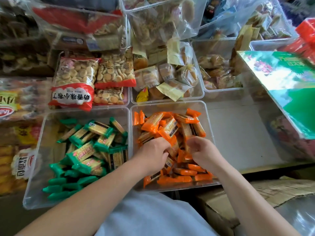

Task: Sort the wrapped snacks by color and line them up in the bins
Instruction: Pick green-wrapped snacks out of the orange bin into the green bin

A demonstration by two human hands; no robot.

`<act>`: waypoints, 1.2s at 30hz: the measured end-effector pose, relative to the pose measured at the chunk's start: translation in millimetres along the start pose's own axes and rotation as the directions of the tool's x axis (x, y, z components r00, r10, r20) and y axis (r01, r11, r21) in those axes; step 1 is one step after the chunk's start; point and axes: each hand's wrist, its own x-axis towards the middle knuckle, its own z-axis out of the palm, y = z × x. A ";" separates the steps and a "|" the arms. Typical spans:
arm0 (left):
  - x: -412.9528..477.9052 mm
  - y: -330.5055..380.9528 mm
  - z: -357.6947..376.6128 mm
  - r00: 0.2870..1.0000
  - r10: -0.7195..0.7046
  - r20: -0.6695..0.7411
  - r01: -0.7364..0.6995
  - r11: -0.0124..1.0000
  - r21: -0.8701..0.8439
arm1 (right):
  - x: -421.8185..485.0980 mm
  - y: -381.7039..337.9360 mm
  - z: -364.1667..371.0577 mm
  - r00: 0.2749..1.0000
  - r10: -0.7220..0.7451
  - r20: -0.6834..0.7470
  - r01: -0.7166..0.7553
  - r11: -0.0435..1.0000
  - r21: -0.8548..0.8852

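1. The orange snacks (167,124) lie in a loose heap, not lined up, in the clear right bin (209,126).
2. The green snacks (88,150) fill the clear left bin (85,111) just beside it, with several near the front edge lying side by side.
3. The left hand (153,155) reaches into the orange heap, its grip curled round a few orange packs.
4. The right hand (202,150) rests on the same heap close by. Its fingers are tucked out of sight, so I cannot tell whether its grip holds anything.
5. Bags of round biscuits (75,82) sit behind the bins, and a green box (289,86) is on the right.
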 end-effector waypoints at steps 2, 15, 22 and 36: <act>21.6 7.1 3.7 0.975 0.182 -0.126 -0.158 0.972 0.175 | 1.7 5.0 4.5 0.997 0.011 0.079 -0.010 1.000 -0.006; 10.2 16.4 -14.9 0.932 -0.161 0.326 -0.099 0.750 0.654 | 29.1 8.2 1.3 0.997 0.042 0.067 -0.042 0.999 0.000; -8.1 22.5 -32.5 0.903 -0.176 0.392 -0.042 0.872 0.487 | 35.2 4.9 16.5 0.995 -0.011 0.099 0.009 1.000 0.024; 46.3 30.1 6.1 0.898 -0.222 0.379 0.278 0.955 -0.101 | 13.4 11.6 1.9 1.000 0.019 0.006 -0.019 0.999 0.040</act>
